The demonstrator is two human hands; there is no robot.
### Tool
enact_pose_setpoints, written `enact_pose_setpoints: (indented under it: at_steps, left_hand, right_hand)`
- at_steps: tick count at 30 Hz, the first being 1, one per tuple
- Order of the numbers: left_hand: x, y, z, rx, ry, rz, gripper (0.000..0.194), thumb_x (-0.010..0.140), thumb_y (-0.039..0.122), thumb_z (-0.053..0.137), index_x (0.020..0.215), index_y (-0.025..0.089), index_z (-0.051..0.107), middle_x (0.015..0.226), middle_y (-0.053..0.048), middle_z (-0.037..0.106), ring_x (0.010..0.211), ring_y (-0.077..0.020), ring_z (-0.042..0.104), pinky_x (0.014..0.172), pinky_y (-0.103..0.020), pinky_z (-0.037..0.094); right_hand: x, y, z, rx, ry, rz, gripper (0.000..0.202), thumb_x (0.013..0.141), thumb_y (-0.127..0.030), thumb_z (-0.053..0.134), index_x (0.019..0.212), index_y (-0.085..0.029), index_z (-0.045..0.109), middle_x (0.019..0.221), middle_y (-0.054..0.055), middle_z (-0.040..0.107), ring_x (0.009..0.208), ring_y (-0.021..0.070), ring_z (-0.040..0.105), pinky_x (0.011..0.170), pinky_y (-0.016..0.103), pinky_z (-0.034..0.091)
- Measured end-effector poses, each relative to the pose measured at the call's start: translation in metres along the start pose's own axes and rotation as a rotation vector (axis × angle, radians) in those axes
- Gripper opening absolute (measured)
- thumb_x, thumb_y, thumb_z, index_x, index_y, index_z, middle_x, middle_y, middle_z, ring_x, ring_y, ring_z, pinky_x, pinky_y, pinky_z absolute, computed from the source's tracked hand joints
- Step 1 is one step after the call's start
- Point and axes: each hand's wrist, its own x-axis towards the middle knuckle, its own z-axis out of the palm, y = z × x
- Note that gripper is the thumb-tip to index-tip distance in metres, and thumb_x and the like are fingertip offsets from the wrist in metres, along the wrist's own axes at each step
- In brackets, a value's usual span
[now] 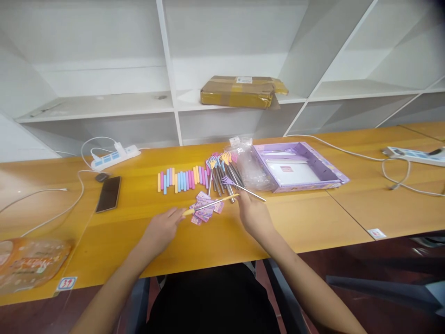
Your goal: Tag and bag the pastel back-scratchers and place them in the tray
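Note:
A back scratcher [212,204] with a yellow handle, a metal rod and a yellow head stretches between my two hands. My left hand [163,228] is closed round its handle, while my right hand [253,214] pinches the head end. Under the rod lie scattered purple-pink cards [204,214]. Just beyond is a pile of more back scratcher rods [219,178] with hand-shaped heads in yellow, blue, pink and purple. One with a purple head [228,180] lies slanted close to my right hand. Left of the pile, loose handle tubes [184,181] in several colours stand in a row.
A purple open box [309,182] and clear plastic bags [256,169] sit right of the pile. On the left are a phone [108,195], a power strip [116,157] and an orange plastic package [34,264]. A taped carton [239,92] rests on the shelf behind.

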Motion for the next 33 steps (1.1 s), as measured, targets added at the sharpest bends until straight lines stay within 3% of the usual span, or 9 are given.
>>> enact_pose_setpoints:
  at_steps: [4, 9, 11, 14, 18, 22, 27, 30, 33]
  left_hand:
    - [0.024, -0.005, -0.009, -0.055, -0.043, -0.012, 0.043, 0.116, 0.035, 0.033, 0.138, 0.019, 0.066, 0.124, -0.014, 0.076, 0.103, -0.0267, 0.075, 0.082, -0.036, 0.057]
    - [0.047, -0.015, -0.017, -0.157, -0.211, -0.189, 0.037, 0.115, 0.041, 0.034, 0.107, 0.022, 0.064, 0.084, -0.004, 0.069, 0.069, -0.0224, 0.063, 0.063, -0.033, 0.044]
    - [0.060, -0.013, -0.013, -0.232, -0.224, -0.251, 0.033, 0.114, 0.042, 0.035, 0.103, 0.023, 0.059, 0.074, 0.000, 0.061, 0.060, -0.0205, 0.056, 0.058, -0.032, 0.037]
    - [0.074, -0.006, 0.005, -0.402, -0.120, -0.300, 0.025, 0.113, 0.035, 0.036, 0.127, 0.022, 0.052, 0.079, 0.001, 0.060, 0.063, -0.0188, 0.056, 0.061, -0.031, 0.039]
    - [0.071, -0.003, 0.042, -0.592, 0.140, -0.266, 0.029, 0.113, 0.027, 0.033, 0.141, 0.022, 0.036, 0.101, -0.004, 0.064, 0.084, -0.0181, 0.064, 0.078, -0.034, 0.048]
    - [0.055, -0.005, 0.064, -0.660, 0.203, -0.203, 0.016, 0.112, 0.026, 0.035, 0.128, 0.024, 0.038, 0.108, -0.005, 0.061, 0.098, -0.0191, 0.063, 0.090, -0.037, 0.049]
    - [0.050, -0.006, 0.059, -0.681, 0.231, -0.236, 0.012, 0.113, 0.027, 0.036, 0.123, 0.024, 0.042, 0.110, -0.005, 0.060, 0.095, -0.0182, 0.061, 0.089, -0.035, 0.049]
    - [0.053, -0.003, 0.049, -0.706, 0.190, -0.280, 0.016, 0.111, 0.026, 0.037, 0.123, 0.023, 0.047, 0.108, -0.005, 0.062, 0.090, -0.0180, 0.060, 0.086, -0.035, 0.049]
    - [0.056, -0.001, 0.040, -0.748, 0.139, -0.292, 0.019, 0.109, 0.025, 0.040, 0.113, 0.022, 0.058, 0.109, -0.006, 0.063, 0.098, -0.0204, 0.061, 0.090, -0.036, 0.049]
  right_hand:
    - [0.018, -0.025, -0.002, -0.020, -0.003, -0.081, 0.030, 0.111, -0.022, 0.040, 0.119, -0.014, 0.068, 0.086, 0.014, 0.073, 0.065, 0.0219, 0.061, 0.061, 0.032, 0.033]
    - [0.079, 0.009, -0.018, 0.206, -0.261, -0.143, 0.041, 0.116, -0.045, 0.036, 0.115, -0.020, 0.070, 0.096, 0.010, 0.077, 0.081, 0.0232, 0.067, 0.074, 0.030, 0.044]
    - [0.105, 0.033, -0.017, 0.121, -0.165, 0.018, 0.047, 0.116, -0.049, 0.034, 0.118, -0.017, 0.068, 0.107, 0.015, 0.076, 0.092, 0.0268, 0.068, 0.082, 0.034, 0.046]
    - [0.126, 0.065, -0.001, -0.175, 0.000, 0.299, 0.056, 0.109, -0.055, 0.046, 0.128, -0.005, 0.063, 0.127, 0.031, 0.068, 0.115, 0.0382, 0.063, 0.095, 0.044, 0.045]
    - [0.125, 0.092, 0.027, -0.289, -0.051, 0.396, 0.064, 0.101, -0.053, 0.060, 0.135, 0.001, 0.057, 0.127, 0.033, 0.066, 0.123, 0.0412, 0.058, 0.100, 0.046, 0.044]
    - [0.121, 0.107, 0.035, -0.282, -0.042, 0.393, 0.051, 0.103, -0.041, 0.056, 0.135, -0.002, 0.060, 0.121, 0.028, 0.069, 0.115, 0.0368, 0.063, 0.093, 0.043, 0.046]
    - [0.120, 0.115, 0.025, -0.222, -0.011, 0.411, 0.037, 0.107, -0.028, 0.043, 0.115, -0.012, 0.075, 0.114, 0.020, 0.069, 0.095, 0.0279, 0.065, 0.080, 0.037, 0.044]
    - [0.119, 0.115, 0.017, -0.178, 0.133, 0.399, 0.036, 0.105, -0.025, 0.044, 0.114, -0.013, 0.077, 0.111, 0.018, 0.069, 0.089, 0.0258, 0.063, 0.079, 0.036, 0.045]
    - [0.115, 0.101, 0.011, -0.092, 0.324, 0.265, 0.040, 0.107, -0.029, 0.043, 0.124, -0.014, 0.076, 0.110, 0.016, 0.067, 0.089, 0.0254, 0.063, 0.084, 0.038, 0.049]
